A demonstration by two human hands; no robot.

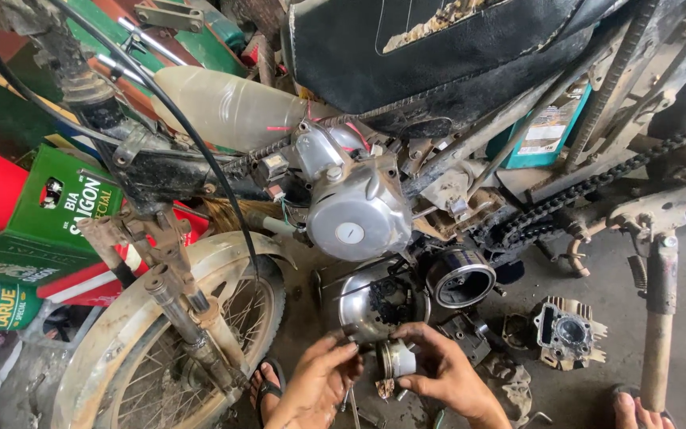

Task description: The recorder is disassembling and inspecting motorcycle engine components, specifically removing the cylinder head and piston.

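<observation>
Low in the middle of the head view, both hands meet around a small metal piston (pixel 398 359). My right hand (pixel 446 375) grips it from the right side, and my left hand (pixel 321 381) pinches at its left edge with the fingertips. They hover over a shiny metal bowl (pixel 356 308) on the floor, just below the silver engine case (pixel 356 216) of a stripped motorbike. An open engine cylinder (pixel 460 278) sticks out to the right of the bowl.
A cylinder head (pixel 563 332) and small parts lie on the grey floor at right. The drive chain (pixel 589 189) hangs across the frame. The front wheel (pixel 170 349) and fork stand at left, with green and red crates (pixel 33 230) behind. Sandalled feet (pixel 267 386) rest beside my hands.
</observation>
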